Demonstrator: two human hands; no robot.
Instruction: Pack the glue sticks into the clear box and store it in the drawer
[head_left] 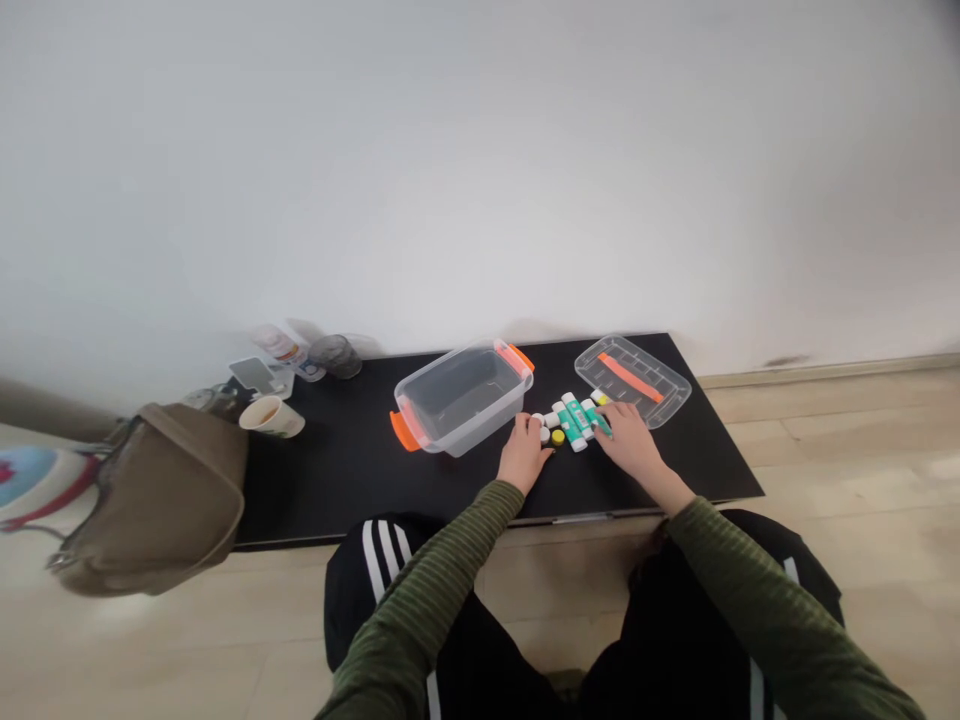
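My left hand (523,456) lies on the black table with thumb and fingers apart, beside small round white pieces (544,435) and a yellow-topped round piece (557,437). Just right of these, several green-and-white glue sticks (575,421) lie side by side. My right hand (628,440) has its thumb and fingers around a green glue stick (601,424) at the right end of the group; part of it is hidden. A clear plastic box (480,430) with orange latches stands uncovered to the left. Its clear lid (671,380), with an orange handle, lies behind my right hand.
On the left of the black table (337,490) stand a paper cup (271,417) with a drink, a grey cup (336,356), a white bottle (281,347) and a phone-like flat thing (256,376). A brown bag (172,480) sits at the left end. A white wall rises behind.
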